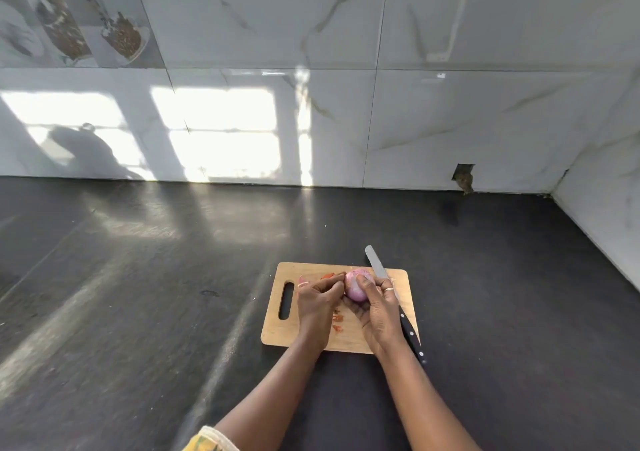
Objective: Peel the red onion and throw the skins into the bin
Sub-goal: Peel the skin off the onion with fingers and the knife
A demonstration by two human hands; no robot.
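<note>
One onion [358, 287], one board [277, 329], several scraps [337, 322], one knife [377, 267] just right of the fingers. The right hand [379, 312] curls round the onion; the left hand [317, 300] pinches its side.

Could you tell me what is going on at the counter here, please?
A person is peeling a red onion over a wooden cutting board on a dark counter. The right hand grips the onion while the left hand pinches at its left end. A few skin scraps lie on the board, and a knife lies along its right edge. No bin is in view.
</note>
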